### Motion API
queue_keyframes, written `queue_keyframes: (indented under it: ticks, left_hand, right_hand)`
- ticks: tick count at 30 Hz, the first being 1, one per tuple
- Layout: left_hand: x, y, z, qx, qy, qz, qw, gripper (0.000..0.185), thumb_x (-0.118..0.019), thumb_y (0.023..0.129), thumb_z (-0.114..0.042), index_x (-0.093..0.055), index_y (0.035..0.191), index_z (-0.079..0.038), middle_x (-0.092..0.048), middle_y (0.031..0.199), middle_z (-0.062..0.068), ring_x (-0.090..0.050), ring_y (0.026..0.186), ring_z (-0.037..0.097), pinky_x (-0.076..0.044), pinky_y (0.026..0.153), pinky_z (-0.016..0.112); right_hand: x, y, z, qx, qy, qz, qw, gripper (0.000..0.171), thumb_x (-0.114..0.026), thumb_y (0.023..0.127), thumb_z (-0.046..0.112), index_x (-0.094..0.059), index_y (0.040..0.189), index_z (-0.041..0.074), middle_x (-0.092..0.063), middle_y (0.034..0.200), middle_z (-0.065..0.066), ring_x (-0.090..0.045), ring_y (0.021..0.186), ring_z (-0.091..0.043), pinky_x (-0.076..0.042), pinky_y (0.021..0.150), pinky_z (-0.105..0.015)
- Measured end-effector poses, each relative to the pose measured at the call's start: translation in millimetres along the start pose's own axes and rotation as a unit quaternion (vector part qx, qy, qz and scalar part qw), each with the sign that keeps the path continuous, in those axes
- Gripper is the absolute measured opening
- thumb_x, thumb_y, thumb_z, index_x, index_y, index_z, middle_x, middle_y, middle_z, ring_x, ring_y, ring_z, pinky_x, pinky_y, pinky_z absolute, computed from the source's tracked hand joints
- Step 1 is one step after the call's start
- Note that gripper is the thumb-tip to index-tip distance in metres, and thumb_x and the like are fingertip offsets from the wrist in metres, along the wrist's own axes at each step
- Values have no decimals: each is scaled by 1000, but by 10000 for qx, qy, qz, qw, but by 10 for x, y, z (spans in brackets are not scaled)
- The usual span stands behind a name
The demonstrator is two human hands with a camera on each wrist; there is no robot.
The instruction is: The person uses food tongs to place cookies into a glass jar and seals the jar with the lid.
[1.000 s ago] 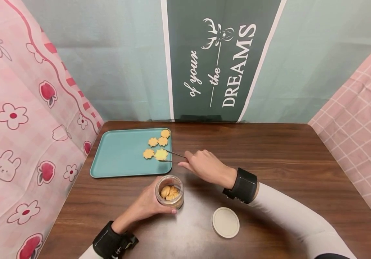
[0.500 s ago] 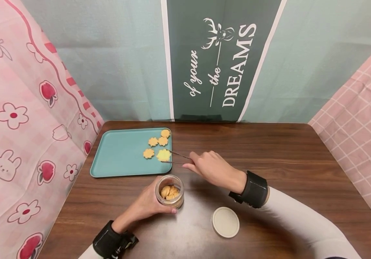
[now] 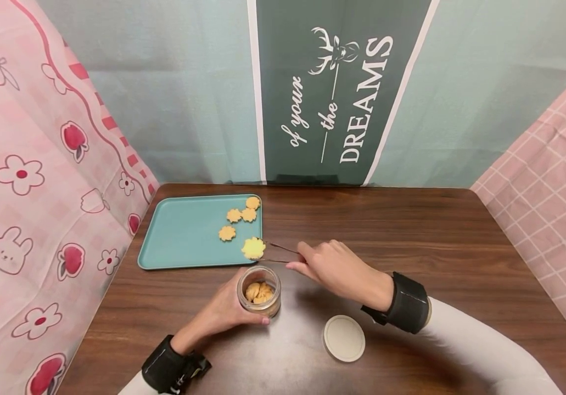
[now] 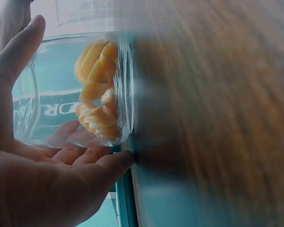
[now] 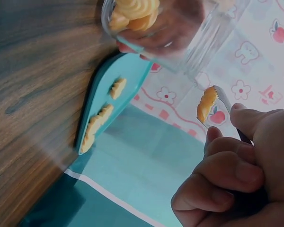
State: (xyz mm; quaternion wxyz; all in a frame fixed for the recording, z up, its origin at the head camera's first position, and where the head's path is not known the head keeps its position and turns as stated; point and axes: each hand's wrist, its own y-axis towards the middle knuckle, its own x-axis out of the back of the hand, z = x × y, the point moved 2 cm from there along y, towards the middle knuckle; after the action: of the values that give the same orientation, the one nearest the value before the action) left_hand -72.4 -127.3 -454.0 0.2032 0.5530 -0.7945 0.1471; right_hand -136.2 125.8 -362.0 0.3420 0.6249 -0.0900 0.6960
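Observation:
My left hand [image 3: 223, 310] grips a small glass jar [image 3: 259, 291] holding several cookies; in the left wrist view my fingers [image 4: 19, 56] wrap the jar [image 4: 75, 94]. My right hand [image 3: 334, 269] holds metal tweezers [image 3: 278, 253] that pinch a yellow flower-shaped cookie [image 3: 253, 248], lifted just beyond the jar's mouth, over the near right corner of the teal tray [image 3: 184, 236]. In the right wrist view the cookie [image 5: 207, 104] hangs in the tweezers' tips near the jar [image 5: 180, 28]. Several cookies [image 3: 235, 216] lie on the tray.
A round white lid [image 3: 344, 338] lies on the brown wooden table [image 3: 411, 241] to the right of the jar. Pink patterned cloth [image 3: 31, 181] hangs on the left and right, and a green banner [image 3: 332, 93] at the back.
My right hand has drawn back toward me with the tweezers, lifting the yellow cookie off the tray and toward the jar. The left hand and jar have stayed still.

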Motion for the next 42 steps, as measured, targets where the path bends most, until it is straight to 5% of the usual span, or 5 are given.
queue_keyframes:
  ticks: [10, 18, 42]
  left_hand:
    - [-1, 0, 19, -49, -20, 77, 10000, 93, -101, 70, -29, -49, 145, -9, -66, 138, 8, -63, 123, 22, -50, 107, 44]
    - [-15, 13, 23, 211, -138, 50, 9997, 111, -103, 66, -28, -41, 156, -11, -63, 141, 6, -61, 129, 23, -46, 114, 51]
    - [-15, 7, 52, -121, 75, -35, 9999, 100, -103, 67, -31, -50, 150, -11, -65, 137, 2, -62, 125, 21, -49, 111, 45]
  right_hand:
    - [58, -126, 85, 58, 257, 69, 9996, 28, -67, 105, 37, -59, 90, 14, -40, 60, 16, -36, 49, 3, -31, 45, -18]
    - [86, -241, 128, 44, 243, 166, 9996, 36, -61, 107, 44, -52, 83, 18, -31, 58, 18, -28, 47, 4, -21, 45, -17]
    - [95, -375, 153, 235, 360, 255, 9988, 33, -59, 108, 46, -57, 89, 19, -43, 59, 20, -37, 48, 6, -31, 45, -16]
